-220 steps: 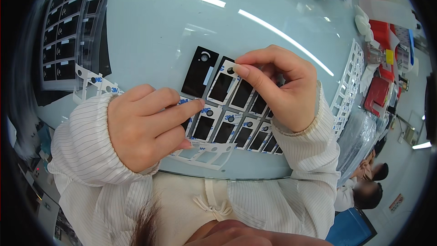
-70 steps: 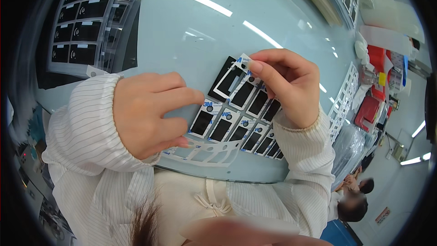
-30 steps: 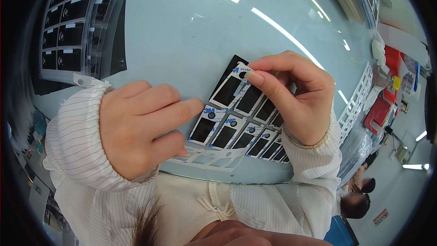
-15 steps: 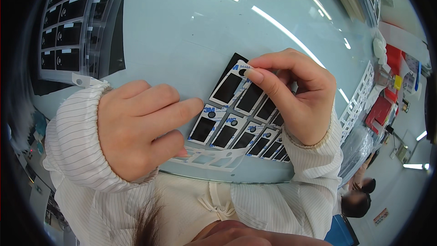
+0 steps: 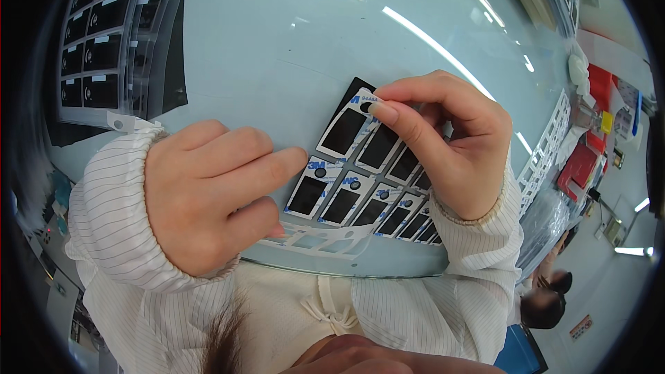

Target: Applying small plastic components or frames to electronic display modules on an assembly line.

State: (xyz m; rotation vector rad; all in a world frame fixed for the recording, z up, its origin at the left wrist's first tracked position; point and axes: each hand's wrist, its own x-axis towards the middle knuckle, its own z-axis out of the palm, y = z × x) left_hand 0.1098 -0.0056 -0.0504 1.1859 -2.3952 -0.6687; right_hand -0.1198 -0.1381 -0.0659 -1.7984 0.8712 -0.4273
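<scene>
- Fingers [image 5: 409, 88] of the right hand [image 5: 457, 142] are drawn together, thumb against index, with the upper end of a white frame [image 5: 356, 105] caught between them (the rest curl behind, partly hidden).
- That frame lies over a black plate [image 5: 345, 133], down and left of the pinch; the plate's dark face shows through its window, and bare black shows past its far end and upper left side. Whether the two touch all along, I cannot tell.
- Its long axis runs from the pinched end, at upper right, to a loose end at lower left, slanting much as the plate does.
- Nearer by far is the right hand, being on the frame itself; the left hand [image 5: 204, 197] sits to the lower left, its index tip near the loose end but seemingly apart from it.
- On the left, index and thumb are spread wide with nothing seen between them; the thumb tip is beside a liner [image 5: 358, 234] (contact there is unclear).
- Nearest the person, a front row [image 5: 395, 220] of framed plates lies on the tabletop [image 5: 242, 76]; more black pieces [image 5: 102, 54] are at far left.
</scene>
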